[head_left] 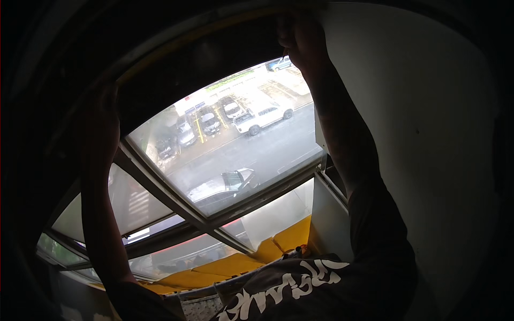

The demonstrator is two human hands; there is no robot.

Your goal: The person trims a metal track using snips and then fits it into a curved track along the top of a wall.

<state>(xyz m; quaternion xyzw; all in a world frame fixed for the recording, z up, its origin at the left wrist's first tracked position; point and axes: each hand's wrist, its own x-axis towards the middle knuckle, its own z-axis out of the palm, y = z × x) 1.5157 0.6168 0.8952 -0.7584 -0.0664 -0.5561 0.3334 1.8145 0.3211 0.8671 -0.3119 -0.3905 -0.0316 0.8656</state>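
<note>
Both my arms reach up on either side of a window [235, 139]. My right hand [306, 45] is raised at the window's upper right corner, against a dark band [209, 59] above the glass. Its fingers are curled closed, and a thin pointed bit sticks out below them; what they hold is too dark to make out. My left hand [104, 115] is up at the left end of the same dark band, with its fingers lost in shadow. A dull yellowish strip [155, 56] runs along the band's upper side.
A metal window frame [206, 218] divides the panes below and to the left. Yellow sheeting [230, 266] lines the lower sill. A pale wall [428, 107] rises close on my right. Outside, far below, are a road [284, 140], a white pickup [265, 117] and several parked cars.
</note>
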